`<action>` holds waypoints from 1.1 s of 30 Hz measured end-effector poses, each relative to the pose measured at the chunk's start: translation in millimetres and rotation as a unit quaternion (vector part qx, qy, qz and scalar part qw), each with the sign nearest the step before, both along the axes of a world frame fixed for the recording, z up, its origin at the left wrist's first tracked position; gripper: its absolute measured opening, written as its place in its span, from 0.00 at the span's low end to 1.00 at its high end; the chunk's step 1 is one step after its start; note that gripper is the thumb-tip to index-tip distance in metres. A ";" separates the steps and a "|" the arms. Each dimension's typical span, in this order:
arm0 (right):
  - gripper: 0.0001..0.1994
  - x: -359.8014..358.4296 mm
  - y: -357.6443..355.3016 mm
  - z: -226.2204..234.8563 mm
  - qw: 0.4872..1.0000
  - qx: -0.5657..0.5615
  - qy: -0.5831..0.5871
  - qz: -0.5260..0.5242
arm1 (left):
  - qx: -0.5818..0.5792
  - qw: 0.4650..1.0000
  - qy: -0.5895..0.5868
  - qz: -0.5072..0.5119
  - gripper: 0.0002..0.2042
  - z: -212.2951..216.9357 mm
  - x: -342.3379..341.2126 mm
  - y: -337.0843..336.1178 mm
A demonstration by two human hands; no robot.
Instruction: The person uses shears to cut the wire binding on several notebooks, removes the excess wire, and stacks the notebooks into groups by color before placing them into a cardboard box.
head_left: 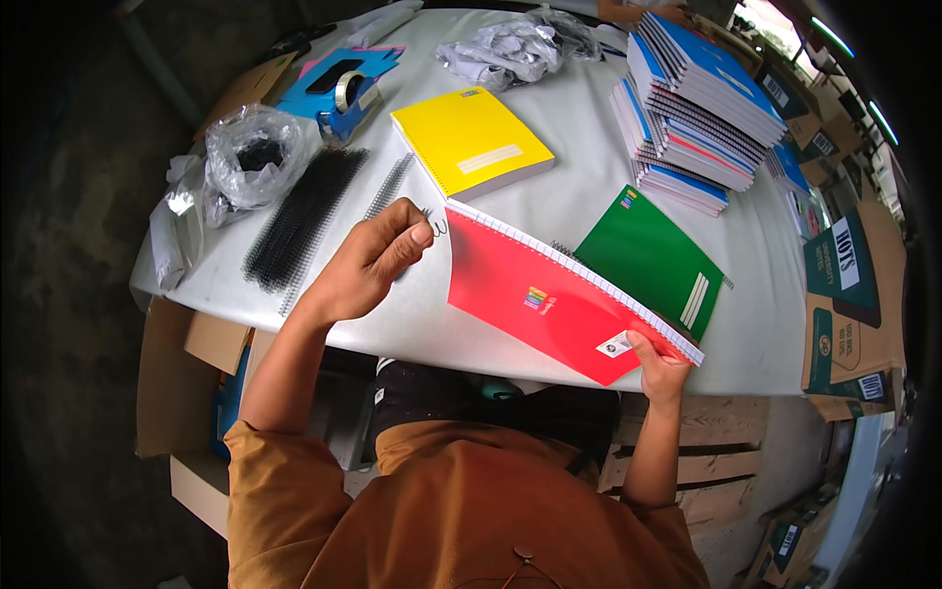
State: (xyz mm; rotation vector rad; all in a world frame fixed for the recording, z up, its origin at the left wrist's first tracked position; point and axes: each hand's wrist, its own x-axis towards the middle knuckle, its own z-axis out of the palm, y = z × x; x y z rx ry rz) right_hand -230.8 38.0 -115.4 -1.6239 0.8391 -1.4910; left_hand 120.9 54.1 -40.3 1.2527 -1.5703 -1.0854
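Note:
My left hand (376, 257) is closed in a pinch at the upper left corner of a red notebook (549, 294). From its fingers sticks the dark curled end of a spiral binding coil (439, 226); most of that coil is hidden behind the hand. My right hand (659, 373) grips the notebook's lower right corner, thumb on the red cover. Tilted above the table, the notebook shows its white punched page edge along the top. Beneath and behind it lies a green notebook (648, 260), with dark coil showing along its edge.
A yellow notebook stack (476, 142) lies farther back. Black coils (304, 221) are heaped left, near a clear plastic bag (250, 162) and a blue tape dispenser (345, 110). Piled notebooks (697, 108) stand back right. Cardboard boxes (859, 304) flank the white-covered table (392, 329).

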 end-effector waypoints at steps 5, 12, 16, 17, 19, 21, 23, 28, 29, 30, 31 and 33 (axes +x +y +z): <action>0.09 -4.4 0.3 12.7 0.987 -0.059 0.146 0.039 | -0.017 0.999 -0.028 0.011 0.16 6.4 6.2 -3.4; 0.11 -4.0 2.3 10.0 0.986 -0.089 0.130 0.054 | -0.026 0.996 -0.085 0.004 0.18 12.4 11.8 0.3; 0.11 -0.1 5.1 12.3 0.988 -0.086 0.118 0.055 | -0.027 0.997 -0.069 -0.013 0.17 16.3 14.5 5.2; 0.11 1.4 6.8 15.9 0.986 -0.086 0.133 0.051 | -0.027 0.997 -0.069 -0.012 0.17 14.8 15.5 6.9; 0.11 1.8 8.3 18.7 0.984 -0.090 0.148 0.045 | -0.070 0.996 -0.049 -0.024 0.17 11.5 16.0 8.9; 0.11 1.7 10.7 17.9 0.984 -0.090 0.147 0.049 | -0.070 0.995 -0.067 -0.015 0.17 12.7 13.9 13.2; 0.10 2.9 11.3 17.7 0.985 -0.088 0.136 0.056 | -0.059 0.994 -0.096 0.006 0.18 14.8 12.0 13.9; 0.12 0.2 6.9 6.3 0.987 -0.092 0.078 0.103 | 0.077 0.996 -0.026 0.027 0.16 30.0 13.4 13.1; 0.15 0.1 6.2 4.1 0.986 -0.101 0.056 0.120 | 0.107 0.994 0.006 0.018 0.15 31.6 16.6 11.0; 0.18 0.4 5.7 2.9 0.984 -0.110 0.034 0.139 | 0.108 0.994 0.007 0.019 0.15 33.2 19.3 9.2; 0.22 -0.3 5.4 3.8 0.984 -0.101 0.046 0.141 | 0.085 0.996 0.023 0.000 0.13 35.2 22.0 6.9; 0.19 1.0 3.9 6.9 0.983 -0.095 0.032 0.154 | 0.060 0.995 0.062 -0.054 0.08 42.4 27.4 4.9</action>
